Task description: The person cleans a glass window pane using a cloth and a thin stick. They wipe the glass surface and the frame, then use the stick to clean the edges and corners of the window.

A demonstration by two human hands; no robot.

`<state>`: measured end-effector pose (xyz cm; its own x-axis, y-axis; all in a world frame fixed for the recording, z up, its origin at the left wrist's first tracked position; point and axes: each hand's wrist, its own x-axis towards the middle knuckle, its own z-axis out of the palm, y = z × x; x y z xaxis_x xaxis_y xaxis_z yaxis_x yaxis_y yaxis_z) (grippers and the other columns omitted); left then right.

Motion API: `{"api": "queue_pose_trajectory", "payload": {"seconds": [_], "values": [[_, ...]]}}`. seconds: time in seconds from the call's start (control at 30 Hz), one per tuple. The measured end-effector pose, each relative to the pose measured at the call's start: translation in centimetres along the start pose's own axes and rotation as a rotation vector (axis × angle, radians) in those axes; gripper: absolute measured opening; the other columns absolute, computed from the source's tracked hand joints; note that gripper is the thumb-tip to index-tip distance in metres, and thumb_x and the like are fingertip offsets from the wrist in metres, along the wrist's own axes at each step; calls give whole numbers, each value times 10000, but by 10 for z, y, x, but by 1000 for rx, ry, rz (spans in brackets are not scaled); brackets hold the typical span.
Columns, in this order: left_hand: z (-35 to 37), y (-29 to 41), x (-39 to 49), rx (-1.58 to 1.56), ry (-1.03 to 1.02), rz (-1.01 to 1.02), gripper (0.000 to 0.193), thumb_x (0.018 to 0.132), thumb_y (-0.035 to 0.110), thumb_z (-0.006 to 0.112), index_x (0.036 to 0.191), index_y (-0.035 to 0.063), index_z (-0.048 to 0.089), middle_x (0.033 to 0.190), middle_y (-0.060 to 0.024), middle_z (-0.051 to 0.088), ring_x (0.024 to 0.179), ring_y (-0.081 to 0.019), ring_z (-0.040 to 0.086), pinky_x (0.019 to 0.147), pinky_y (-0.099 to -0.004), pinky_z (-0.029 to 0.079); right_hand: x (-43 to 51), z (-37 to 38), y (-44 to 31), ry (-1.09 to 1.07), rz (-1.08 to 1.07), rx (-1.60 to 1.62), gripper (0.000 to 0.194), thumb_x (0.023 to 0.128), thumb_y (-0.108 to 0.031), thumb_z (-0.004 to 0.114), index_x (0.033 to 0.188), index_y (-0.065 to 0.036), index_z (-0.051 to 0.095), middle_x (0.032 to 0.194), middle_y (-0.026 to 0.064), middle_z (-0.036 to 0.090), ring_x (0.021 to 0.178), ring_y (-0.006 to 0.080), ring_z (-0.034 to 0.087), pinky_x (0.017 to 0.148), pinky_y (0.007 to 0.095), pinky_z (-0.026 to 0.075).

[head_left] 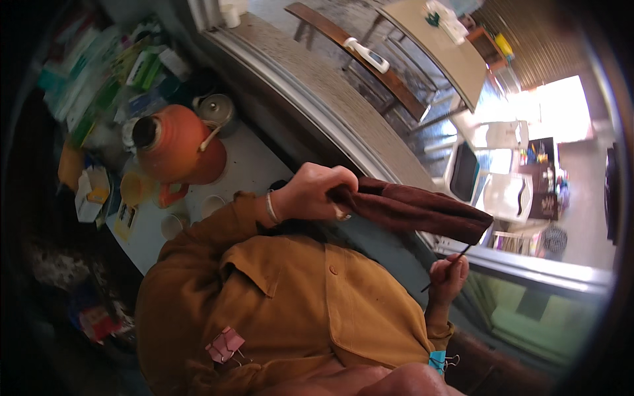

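Observation:
My left hand (314, 190), in a brown sleeve with a pale bracelet at the wrist, grips one end of a long folded dark brown cloth (416, 205). The cloth stretches to the right in front of the window opening. My right hand (449, 277) pinches a thin dark rod (456, 262) between thumb and fingers. The rod's upper tip meets the far end of the cloth; whether it runs inside cannot be seen. Under the hands is my brown buttoned shirt (297, 277), with a pink binder clip (225, 345) and a blue binder clip (437, 362) near the lower frame edge.
An orange jug (181, 148) stands on the light tabletop (247, 153) by a lidded metal pot (216, 110), cups (174, 226) and piled packages (143, 69). A metal window frame (297, 94) crosses diagonally. Beyond it are a wooden bench (322, 27), a table (441, 44) and chairs (507, 198).

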<state>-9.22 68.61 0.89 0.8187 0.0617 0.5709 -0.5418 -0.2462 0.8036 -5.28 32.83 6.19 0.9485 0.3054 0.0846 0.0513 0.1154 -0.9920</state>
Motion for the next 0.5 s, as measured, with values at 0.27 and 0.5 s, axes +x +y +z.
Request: {"api": "queue_pose_trajectory", "payload": {"seconds": [0.27,0.5], "values": [[56,2,13,-166,-374,156,262,734,104,754,988,92,691,716,-86,661,615,-238,638,544,-298,485,-71,0,-37,495,-169,-313,210,1011,-272,446,1072,-84,516,628,-37,382,482,40,303,428,196,240],[87,-4,9,-92,-503,321,167,759,181,749,859,83,658,636,-95,599,563,-266,599,491,-328,460,-64,-2,-20,470,136,-1141,312,955,-87,515,1259,-88,588,797,12,619,570,95,529,516,246,444]]}}
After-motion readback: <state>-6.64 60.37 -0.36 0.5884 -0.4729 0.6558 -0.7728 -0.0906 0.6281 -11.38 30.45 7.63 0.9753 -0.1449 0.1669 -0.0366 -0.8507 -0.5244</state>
